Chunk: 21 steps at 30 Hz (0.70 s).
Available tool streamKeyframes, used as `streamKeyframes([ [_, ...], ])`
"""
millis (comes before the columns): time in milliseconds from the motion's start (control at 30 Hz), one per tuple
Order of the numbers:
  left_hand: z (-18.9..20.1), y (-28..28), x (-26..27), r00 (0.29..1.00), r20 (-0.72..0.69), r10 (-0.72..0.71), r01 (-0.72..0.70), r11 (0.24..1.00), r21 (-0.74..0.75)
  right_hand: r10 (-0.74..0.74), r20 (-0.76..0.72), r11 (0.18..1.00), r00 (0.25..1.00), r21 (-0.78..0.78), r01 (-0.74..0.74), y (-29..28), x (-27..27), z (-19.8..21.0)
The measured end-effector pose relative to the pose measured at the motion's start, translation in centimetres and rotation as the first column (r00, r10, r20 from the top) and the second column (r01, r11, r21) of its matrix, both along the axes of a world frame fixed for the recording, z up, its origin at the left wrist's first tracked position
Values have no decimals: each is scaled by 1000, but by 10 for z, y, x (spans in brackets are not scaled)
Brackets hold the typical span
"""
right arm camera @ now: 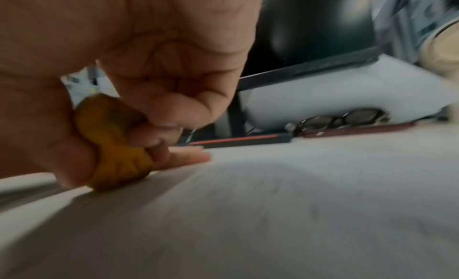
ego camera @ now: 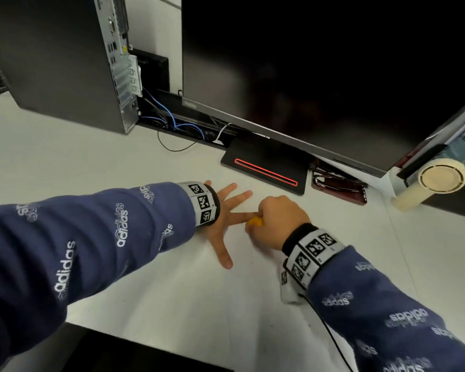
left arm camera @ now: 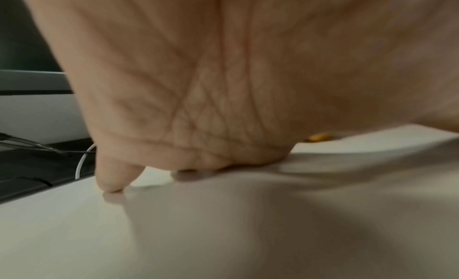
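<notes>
My left hand (ego camera: 227, 210) lies flat on the white desk (ego camera: 118, 162) with its fingers spread wide and straight. In the left wrist view its palm (left arm camera: 223, 86) fills the frame and a fingertip (left arm camera: 111, 187) touches the desk. My right hand (ego camera: 275, 221) is curled round a small yellow-orange object (ego camera: 255, 221), and presses its lower end on the desk beside the left hand's fingers. The right wrist view shows that yellow-orange object (right arm camera: 114, 143) gripped between thumb and curled fingers, with its lower end resting on the desk. What the object is stays unclear.
A dark monitor (ego camera: 320, 71) on a black stand with a red line (ego camera: 266, 173) stands behind the hands. A computer tower (ego camera: 65, 57) with blue cables (ego camera: 169, 116) is at back left. Glasses on a dark red case (ego camera: 338, 183) and a cream tape roll (ego camera: 438, 181) lie at right.
</notes>
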State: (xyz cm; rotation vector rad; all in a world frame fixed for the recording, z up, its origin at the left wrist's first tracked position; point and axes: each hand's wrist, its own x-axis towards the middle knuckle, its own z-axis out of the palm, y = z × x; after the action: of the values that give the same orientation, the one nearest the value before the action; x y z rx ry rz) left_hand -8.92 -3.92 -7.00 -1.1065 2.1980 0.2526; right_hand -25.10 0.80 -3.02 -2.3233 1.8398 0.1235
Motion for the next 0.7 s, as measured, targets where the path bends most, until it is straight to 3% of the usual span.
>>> streamKeyframes([
  [167,1,1,1,1000,11,3,-3,1000,1,119,83,985,989,113,-128,23,18,-3],
  [267,2,1,-2,1000,11,12,-12,1000,4,33,9,998,999,47,-34,1,8,5],
  [333,3,2,-3,1000,5,17,-17,1000,2,47,-21,999,999,-6,-47,5,13,5],
  [433,3,3,0,1000,-1,26,-26,999,20,208,58,972,976,101,-213,23,26,2],
  [500,1,2,1,1000,7,15,-15,1000,17,168,122,960,978,204,-190,13,18,6],
  [600,1,1,-1,1000,10,6,-6,1000,8,67,122,984,990,155,-86,-7,1,7],
  [700,0,1,0,1000,6,13,-13,1000,12,175,125,957,977,212,-198,4,15,2],
])
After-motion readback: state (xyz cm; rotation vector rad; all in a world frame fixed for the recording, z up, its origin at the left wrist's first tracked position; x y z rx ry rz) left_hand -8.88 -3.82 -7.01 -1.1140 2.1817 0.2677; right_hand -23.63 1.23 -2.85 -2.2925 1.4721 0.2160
